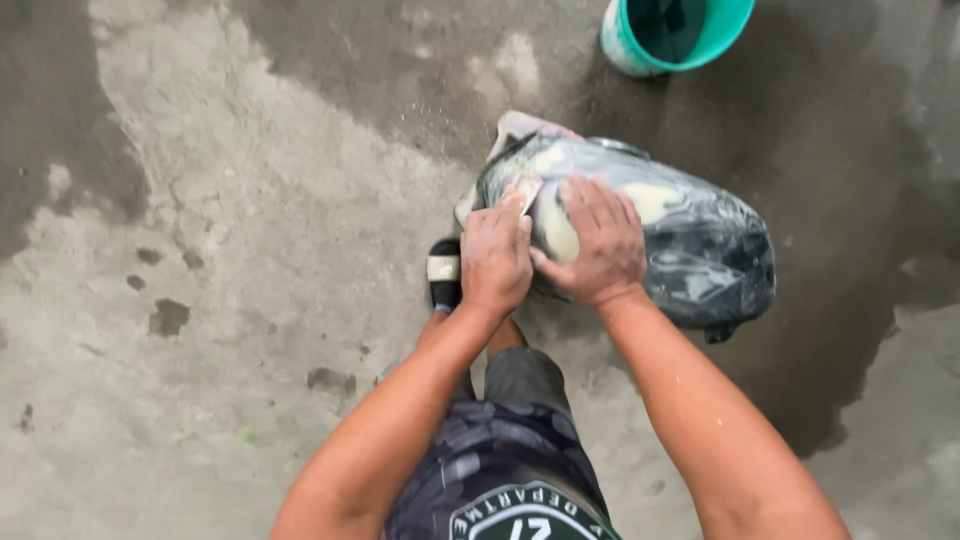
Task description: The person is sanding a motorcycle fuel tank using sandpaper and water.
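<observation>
Rough concrete floor (pixel 230 250) fills the frame, pale and dusty at left, dark and wet at right. At centre right lies a rounded, dark motorcycle fuel tank (pixel 690 250), its glossy shell smeared with cream filler patches and dull from sanding. Your left hand (pixel 494 255) presses a small pale piece of sandpaper (pixel 527 190) against the tank's near end, fingers curled down over it. Your right hand (pixel 597 240) lies flat and spread on the tank, bracing it. A teal bucket (pixel 675 35) stands at the upper edge, and a black sandal (pixel 444 272) shows just beside your left hand.
</observation>
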